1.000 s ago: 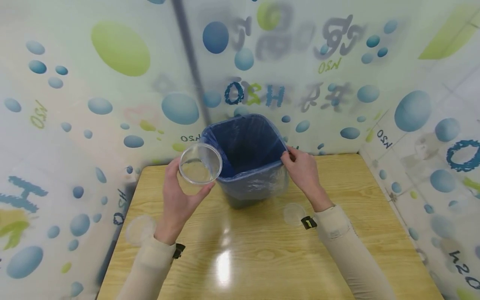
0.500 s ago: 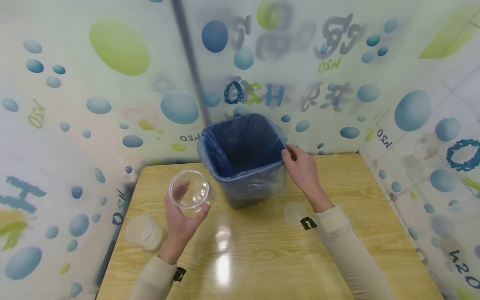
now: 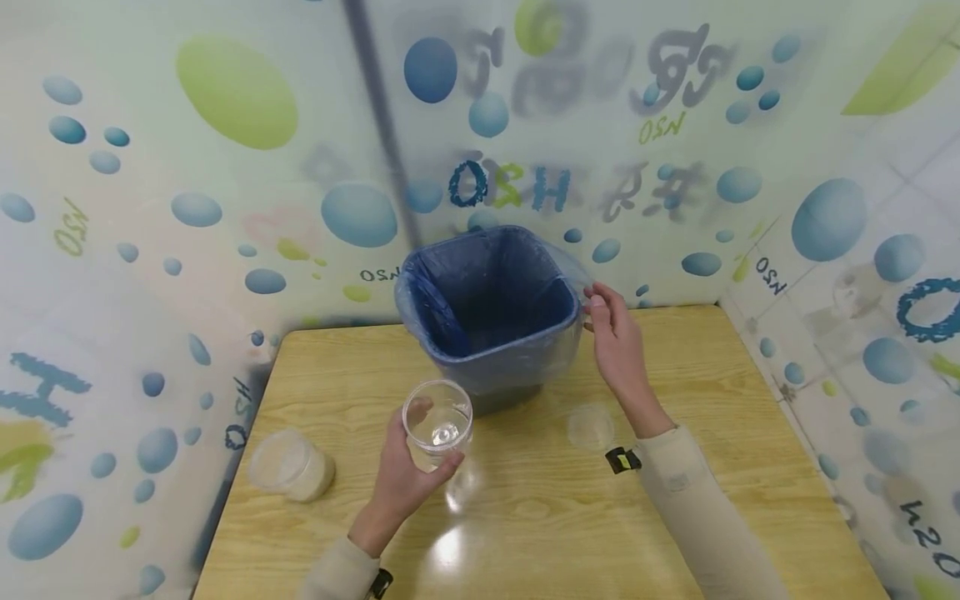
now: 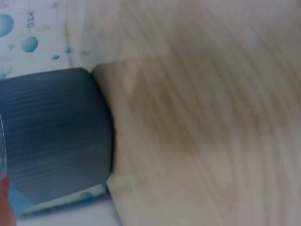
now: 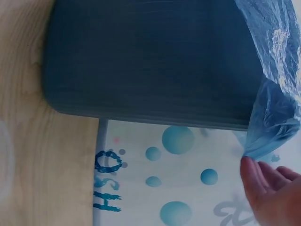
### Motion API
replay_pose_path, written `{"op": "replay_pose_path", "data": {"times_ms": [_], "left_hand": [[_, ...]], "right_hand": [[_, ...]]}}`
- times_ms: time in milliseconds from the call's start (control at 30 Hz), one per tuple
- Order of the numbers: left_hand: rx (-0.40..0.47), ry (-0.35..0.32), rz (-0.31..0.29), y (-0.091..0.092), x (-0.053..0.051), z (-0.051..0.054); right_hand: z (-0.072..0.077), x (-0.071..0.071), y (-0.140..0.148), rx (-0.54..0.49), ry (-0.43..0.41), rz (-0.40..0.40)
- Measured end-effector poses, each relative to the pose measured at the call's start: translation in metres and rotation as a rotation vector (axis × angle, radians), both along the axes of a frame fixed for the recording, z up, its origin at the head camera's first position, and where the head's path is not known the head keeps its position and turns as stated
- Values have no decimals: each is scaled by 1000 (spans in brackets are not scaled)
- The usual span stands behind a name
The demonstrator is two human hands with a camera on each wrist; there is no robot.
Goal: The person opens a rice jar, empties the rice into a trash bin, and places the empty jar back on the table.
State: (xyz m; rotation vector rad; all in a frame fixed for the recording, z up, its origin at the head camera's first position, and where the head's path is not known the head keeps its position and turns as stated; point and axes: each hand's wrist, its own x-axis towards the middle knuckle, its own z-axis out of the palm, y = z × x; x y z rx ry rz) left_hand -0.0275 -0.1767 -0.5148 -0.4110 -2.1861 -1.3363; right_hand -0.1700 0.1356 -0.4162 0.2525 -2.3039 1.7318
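Observation:
A clear plastic cup (image 3: 442, 421) is gripped by my left hand (image 3: 408, 471), thumb on one side and fingers round the other. It is held upright in front of the trash bin (image 3: 498, 392), a dark blue-grey one lined with a thin blue plastic bag (image 3: 420, 304). My right hand (image 3: 617, 333) pinches the bag's edge at the bin's right side and draws it outward. In the right wrist view the bag (image 5: 275, 122) stretches from the bin's rim to the fingertips (image 5: 249, 162). Only a sliver of the left thumb (image 4: 4, 202) shows in the left wrist view.
A clear container (image 3: 288, 465) with pale contents stands on the left of the wooden table (image 3: 525, 533). A round translucent lid (image 3: 590, 427) lies right of the bin. Patterned walls (image 3: 247, 92) enclose the table's back and sides.
My left hand has brought the cup from beside the bin's rim down and to the right, turning it upright. The right hand has pulled the bag edge slightly away from the rim.

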Motion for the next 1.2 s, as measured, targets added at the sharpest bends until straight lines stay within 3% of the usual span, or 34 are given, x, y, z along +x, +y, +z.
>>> {"op": "replay_pose_path", "data": {"times_ms": [133, 267, 467, 667, 867, 1067, 1200], "left_hand": [[-27, -65, -37, 7, 4, -8], [-69, -79, -47, 14, 6, -14], [-63, -104, -68, 25, 9, -24], [-17, -137, -107, 36, 11, -30], [-72, -155, -76, 43, 8, -35], [-61, -177, -96, 48, 5, -39], [-38, -231, -93, 51, 5, -39]], "right_hand": [[-5, 5, 5, -77, 56, 4], [-10, 11, 12, -154, 92, 9], [-22, 21, 27, -172, 98, 2], [-32, 32, 41, -80, 34, -20], [-51, 44, 53, 125, -33, -22], [-74, 51, 65, 249, -61, 38], [-88, 53, 68, 322, -65, 106]]}}
